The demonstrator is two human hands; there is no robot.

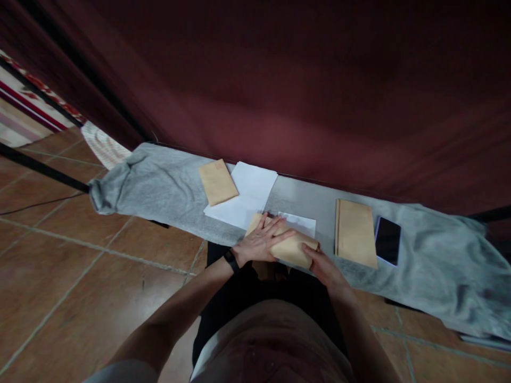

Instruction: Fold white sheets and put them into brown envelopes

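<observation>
Tan envelope [294, 250]: lying aslant at the near edge of the cloth-covered worktop [315, 194], right end curled up; close to the body, probably for easy handling with both hands.
Left hand [257, 244]: pressed palm down on top, fingers spread wide, likely to keep the paper flat and stop any sliding.
Right hand [325, 267]: pinching the curled end, perhaps to steady or bend it; unable to tell the exact placing of the hidden fingers.
White slip [302, 224]: just beyond, partly covered by the held paper.
Envelope stack [356, 232]: set apart to the right, seemingly to leave working room.
Phone [388, 241]: just beside the stack, dark screen up, perhaps for a quick glance.
White sheets [255, 186]: slanted, beyond the left hand.
Lone envelope [218, 182]: resting partly on the sheets, maybe as a weight.
Dark red curtain [279, 117]: hanging behind everything.
</observation>
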